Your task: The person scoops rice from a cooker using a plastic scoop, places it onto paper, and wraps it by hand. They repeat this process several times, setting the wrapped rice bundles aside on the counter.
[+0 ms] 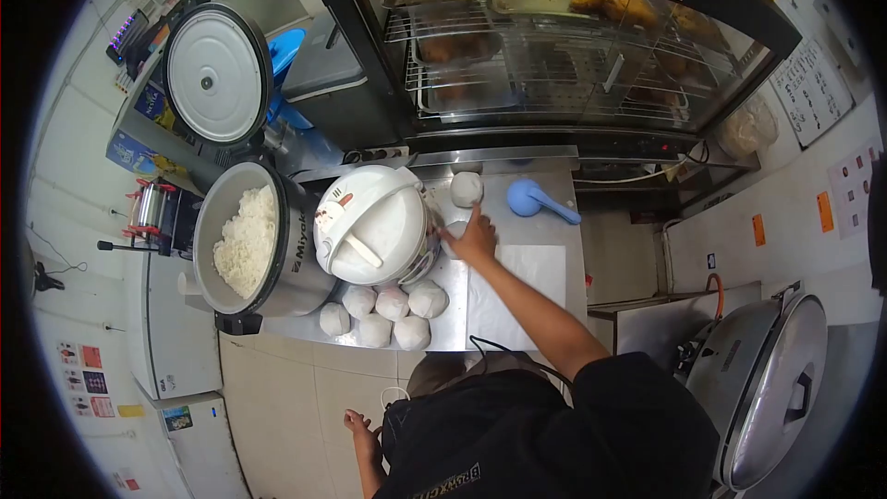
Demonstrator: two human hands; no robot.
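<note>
My right hand (475, 238) reaches over the steel table with its fingers around a white paper-wrapped ball (454, 242), partly hidden by the hand. Just beyond the fingertips sits another wrapped ball (467, 189). A blue scoop (531, 198) lies to the right of them. Under my forearm is a stack of white wrapping paper (517, 291). Several more wrapped balls (412, 333) are grouped at the table's near left edge, in front of a lidded white rice cooker (370, 212). My left hand (360, 423) hangs low beside my body, its fingers loosely bent and holding nothing visible.
A large Miyako cooker (309, 254) stands open at the left with white rice (248, 240) inside, its lid (214, 74) raised. Behind the table is a glass food display (554, 55). A big lidded metal pot (776, 397) stands at the right.
</note>
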